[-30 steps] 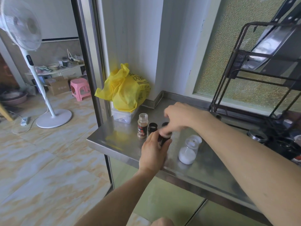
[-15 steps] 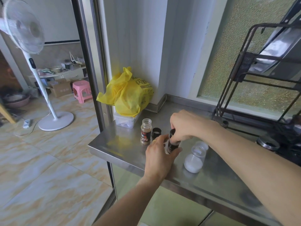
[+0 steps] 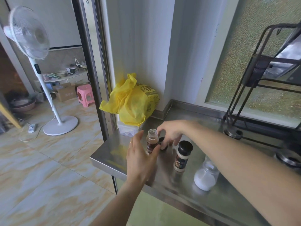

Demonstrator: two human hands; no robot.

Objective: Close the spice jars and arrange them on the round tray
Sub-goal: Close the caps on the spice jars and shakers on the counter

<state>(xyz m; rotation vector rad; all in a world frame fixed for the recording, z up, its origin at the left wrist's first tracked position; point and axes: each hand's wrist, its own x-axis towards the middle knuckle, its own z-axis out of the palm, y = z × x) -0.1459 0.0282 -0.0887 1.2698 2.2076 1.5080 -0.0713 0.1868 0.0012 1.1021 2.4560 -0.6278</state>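
Observation:
An open spice jar [image 3: 152, 140] with a brown label stands near the left end of the steel counter [image 3: 216, 199]. My left hand [image 3: 140, 158] is cupped around it, thumb against its front, fingers spread on its left. Just behind the jar my right hand [image 3: 171, 132] reaches down, its fingertips pinching a loose black cap [image 3: 162, 144] on the counter. To the right a second spice jar [image 3: 182, 158] stands free with a black cap on it. A clear jar of white powder [image 3: 205, 178] sits further right, partly hidden by my right forearm.
A yellow plastic bag [image 3: 132, 103] rests on a clear box [image 3: 127, 130] in the back left corner. A black wire rack [image 3: 254, 88] fills the right side. The counter's left edge [image 3: 97, 158] drops to the tiled floor, where a standing fan [image 3: 30, 35] is.
Both hands have left the dark jar, which now stands capped by itself. My left hand moved left to the open jar; my right hand went to the loose cap.

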